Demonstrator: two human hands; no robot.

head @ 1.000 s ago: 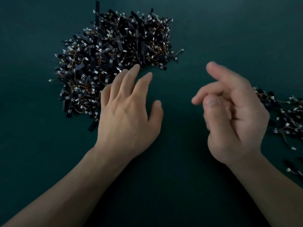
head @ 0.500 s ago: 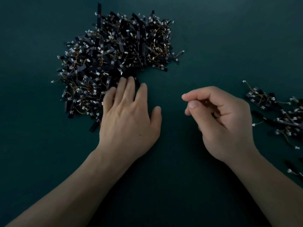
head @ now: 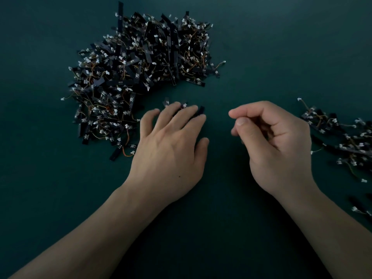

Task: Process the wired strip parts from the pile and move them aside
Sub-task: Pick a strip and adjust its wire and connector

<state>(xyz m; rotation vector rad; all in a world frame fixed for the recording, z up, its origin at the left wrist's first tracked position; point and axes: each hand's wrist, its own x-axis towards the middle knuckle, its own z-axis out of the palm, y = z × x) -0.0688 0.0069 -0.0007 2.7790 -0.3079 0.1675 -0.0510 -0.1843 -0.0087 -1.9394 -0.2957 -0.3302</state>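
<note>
A big pile of black wired strip parts (head: 141, 73) with white connectors and orange wires lies at the upper left. My left hand (head: 171, 150) lies palm down just below the pile's right edge. Its straight fingers press on a few strip parts (head: 201, 110) that sit apart from the pile, with one more part (head: 166, 101) just past the fingertips. My right hand (head: 275, 146) hovers to the right with fingers curled in and the thumb near the forefinger. I see nothing held in it.
A smaller, looser group of the same strip parts (head: 346, 141) spreads along the right edge, with stray pieces (head: 360, 210) lower down. Everything lies on a dark green table surface (head: 221, 228).
My left hand reached into the pile's edge and drew back toward me, dragging a few parts out. My right hand curled its fingers in and moved slightly left.
</note>
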